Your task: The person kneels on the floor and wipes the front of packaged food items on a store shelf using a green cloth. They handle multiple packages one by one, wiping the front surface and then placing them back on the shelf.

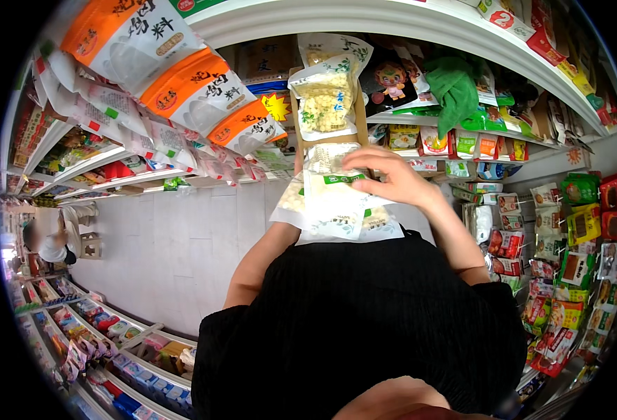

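In front of my chest is a long open cardboard tray [362,113] with clear-windowed white plastic packets in it. One packet of pale yellow chopped kernels [327,107] stands upright, and another packet [334,47] is behind it. Several white packets [340,205] lean out over the near end, washed out by glare. My right hand [392,176] reaches across from the right, fingers and thumb apart, with the fingertips at the front packet. My left hand [298,157] is mostly hidden behind the packets; a strip of skin shows along the tray's left side.
White shelves [298,21] curve across the front, packed with bagged goods. Orange-and-white pouches [198,86] hang at the upper left. A green cloth [453,92] drapes over a shelf edge. Hanging packets [565,262] fill the right wall. At the far left a person [56,236] is near a stool [91,245].
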Tool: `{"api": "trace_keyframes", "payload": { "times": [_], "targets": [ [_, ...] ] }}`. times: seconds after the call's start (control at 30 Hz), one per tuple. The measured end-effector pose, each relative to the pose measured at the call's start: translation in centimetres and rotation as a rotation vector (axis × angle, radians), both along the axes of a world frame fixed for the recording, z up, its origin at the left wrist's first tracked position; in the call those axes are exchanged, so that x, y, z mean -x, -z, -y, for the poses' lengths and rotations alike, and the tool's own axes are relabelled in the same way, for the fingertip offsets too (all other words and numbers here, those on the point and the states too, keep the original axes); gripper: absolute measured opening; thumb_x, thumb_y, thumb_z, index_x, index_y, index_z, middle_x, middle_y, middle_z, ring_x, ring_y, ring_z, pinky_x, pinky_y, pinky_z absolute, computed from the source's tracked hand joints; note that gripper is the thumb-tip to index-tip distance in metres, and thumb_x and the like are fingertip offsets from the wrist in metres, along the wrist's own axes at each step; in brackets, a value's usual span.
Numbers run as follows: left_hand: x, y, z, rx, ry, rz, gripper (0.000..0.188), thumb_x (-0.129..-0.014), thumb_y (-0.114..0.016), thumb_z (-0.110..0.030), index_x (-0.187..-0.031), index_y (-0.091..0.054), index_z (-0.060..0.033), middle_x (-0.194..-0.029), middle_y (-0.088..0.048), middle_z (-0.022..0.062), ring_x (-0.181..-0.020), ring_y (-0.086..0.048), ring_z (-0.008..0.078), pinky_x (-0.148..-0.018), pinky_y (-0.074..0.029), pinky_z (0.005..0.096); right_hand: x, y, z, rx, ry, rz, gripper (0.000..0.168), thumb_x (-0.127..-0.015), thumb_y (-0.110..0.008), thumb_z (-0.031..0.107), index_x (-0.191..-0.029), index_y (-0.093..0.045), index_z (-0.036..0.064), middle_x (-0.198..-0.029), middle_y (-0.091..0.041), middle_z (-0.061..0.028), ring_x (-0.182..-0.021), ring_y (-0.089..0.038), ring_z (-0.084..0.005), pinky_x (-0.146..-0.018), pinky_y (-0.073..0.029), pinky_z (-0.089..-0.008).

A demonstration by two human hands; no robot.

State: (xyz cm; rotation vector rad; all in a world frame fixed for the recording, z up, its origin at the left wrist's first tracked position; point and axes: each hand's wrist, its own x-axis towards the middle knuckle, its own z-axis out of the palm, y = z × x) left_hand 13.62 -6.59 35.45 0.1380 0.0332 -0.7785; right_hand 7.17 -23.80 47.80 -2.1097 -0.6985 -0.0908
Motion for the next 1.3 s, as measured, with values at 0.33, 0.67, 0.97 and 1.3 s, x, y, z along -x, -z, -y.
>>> {"api": "trace_keyframes", "payload": {
  "times": [0.33,0.67,0.97,1.3],
  "targets": [
    [0.4,0.2,-0.7,-0.003,0.004,-0.004,0.073,-0.083,-0.04,-0.062,-0.129,-0.038,-0.0052,-0.126,-0.047,0.0174,-0.109,-0.052,0.0326,-0.092,-0.044,0.0466,0.6,-2.1,-1.2,0.541,-0.083,0.323,0.012,-0.074,-0.057,0.012,-0.07,-0.049,0.003,-0.066,-0.05,-0.0058,-0.068,-0.056,-0.0219,-0.055,-0.047,-0.0337],
    [0.9,0.5,-1.5,-0.013,0.003,-0.005,0.072,-0.084,-0.039,-0.061,-0.13,-0.038,-0.0053,-0.127,-0.047,0.0172,-0.109,-0.052,0.0325,-0.092,-0.044,0.0466,-2.8,-4.8,-2.6,0.413,-0.194,-0.026,0.011,-0.076,-0.057,0.012,-0.082,-0.057,0.003,-0.077,-0.057,-0.0081,-0.075,-0.059,-0.0251,-0.059,-0.047,-0.0371],
    [2.0,0.6,-3.0,-0.023,0.003,-0.016,0.071,-0.084,-0.039,-0.06,-0.13,-0.038,-0.0055,-0.127,-0.047,0.0171,-0.11,-0.051,0.0324,-0.093,-0.044,0.0465,-14.9,-2.2,-2.7,0.883,0.419,0.685,0.021,-0.072,-0.054,0.008,-0.093,-0.054,0.006,-0.09,-0.054,-0.0082,-0.092,-0.052,-0.0223,-0.083,-0.042,-0.0326],
    [2.0,0.8,-2.6,-0.018,-0.01,-0.025,0.071,-0.085,-0.038,-0.06,-0.13,-0.038,-0.0056,-0.127,-0.047,0.017,-0.11,-0.051,0.0323,-0.093,-0.044,0.0464,-5.4,-5.4,-2.5,0.577,0.088,0.745,0.016,-0.072,-0.055,0.009,-0.087,-0.052,0.007,-0.074,-0.051,-0.0044,-0.066,-0.054,-0.0193,-0.056,-0.045,-0.0307]
  ]
}}
